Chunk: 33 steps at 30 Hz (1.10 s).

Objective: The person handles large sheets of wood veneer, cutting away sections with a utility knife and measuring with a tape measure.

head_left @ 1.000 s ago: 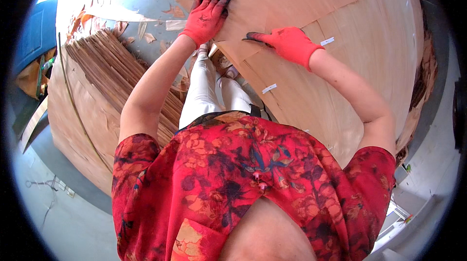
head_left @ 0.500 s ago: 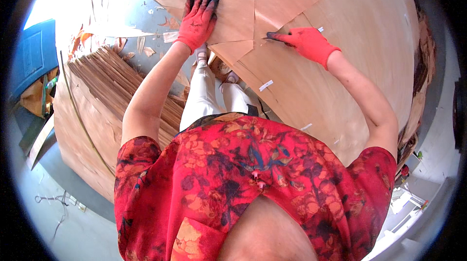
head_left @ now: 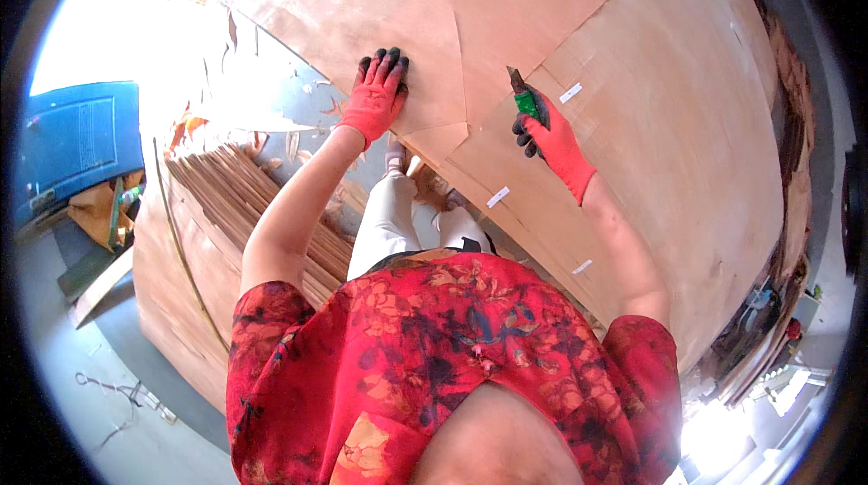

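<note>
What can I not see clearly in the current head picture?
In the head view:
Rear of the green knife: covered by the right hand.
Palm of the left hand: hidden behind its own back.
Far edge of the wood sheets: cut off by the upper edge.
Marks on the white strips: too small.

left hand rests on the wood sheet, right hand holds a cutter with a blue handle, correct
The head view shows a green handle, not blue; the left hand rests on the wood sheet and the right hand holds the cutter.
</note>
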### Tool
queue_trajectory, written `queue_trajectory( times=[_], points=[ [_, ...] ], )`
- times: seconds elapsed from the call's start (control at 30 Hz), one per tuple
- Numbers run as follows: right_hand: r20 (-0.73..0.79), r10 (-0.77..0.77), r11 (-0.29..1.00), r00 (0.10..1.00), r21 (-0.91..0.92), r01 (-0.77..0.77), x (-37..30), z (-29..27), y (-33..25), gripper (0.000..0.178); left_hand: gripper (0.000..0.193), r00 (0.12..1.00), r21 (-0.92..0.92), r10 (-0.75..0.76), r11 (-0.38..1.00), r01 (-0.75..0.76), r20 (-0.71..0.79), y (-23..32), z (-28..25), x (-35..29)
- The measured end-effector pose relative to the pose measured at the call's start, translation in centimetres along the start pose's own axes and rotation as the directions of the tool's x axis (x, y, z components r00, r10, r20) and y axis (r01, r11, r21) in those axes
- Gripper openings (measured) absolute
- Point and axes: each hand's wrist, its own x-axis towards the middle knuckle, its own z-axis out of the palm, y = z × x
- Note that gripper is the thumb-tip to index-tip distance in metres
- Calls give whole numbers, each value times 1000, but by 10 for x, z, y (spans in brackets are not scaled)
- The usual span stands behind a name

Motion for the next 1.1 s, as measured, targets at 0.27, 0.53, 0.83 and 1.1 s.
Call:
queue_trajectory(
  times=[0.27, 0.53, 0.83, 1.1],
  points=[
    [-151, -31, 988, 988, -157, 7, 15, -17, -18, 51, 51, 997, -164, 74, 984, -76, -17, 11, -44, 75],
    [10, -276, 672, 961, -713, 200, 97, -26, -58, 54, 74, 997, -310, -17, 951, -7, -74, 3, 14, 175],
    [300, -165, 307, 939, -889, 338, 187, -21, -100, 47, 84, 995, -311, -44, 950, 15, -87, -7, 27, 178],
    [406, -49, 249, 912, -880, 405, 220, -21, -105, 46, 76, 997, -232, -21, 973, 2, -78, -2, 24, 179]
  ],
)
